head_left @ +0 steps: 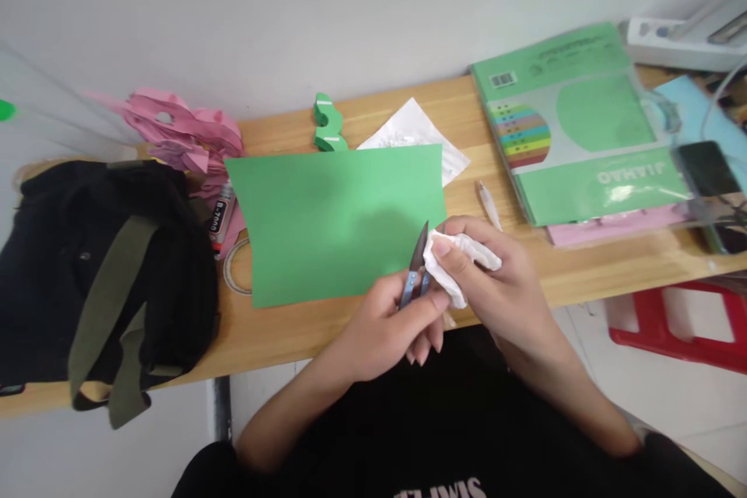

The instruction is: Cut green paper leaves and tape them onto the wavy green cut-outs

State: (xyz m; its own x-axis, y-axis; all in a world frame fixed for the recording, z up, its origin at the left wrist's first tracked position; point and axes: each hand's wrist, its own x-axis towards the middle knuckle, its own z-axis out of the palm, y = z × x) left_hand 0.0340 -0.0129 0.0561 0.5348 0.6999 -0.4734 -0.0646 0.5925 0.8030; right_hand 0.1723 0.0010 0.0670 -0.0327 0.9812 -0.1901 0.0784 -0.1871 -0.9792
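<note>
Left hand (388,323) grips small metal snips (416,268); right hand (493,284) presses a crumpled white tissue (461,261) on them, over the wooden table's (583,264) near edge beside the green paper sheet (332,218).

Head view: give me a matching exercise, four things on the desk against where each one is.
Things:
1. black bag
2. green paper sheet
3. snips
4. white tissue

Places:
A. in the right hand
B. in the left hand
C. left end of the wooden desk
D. flat on the middle of the desk

Pairs: 1-C, 2-D, 3-B, 4-A
</note>
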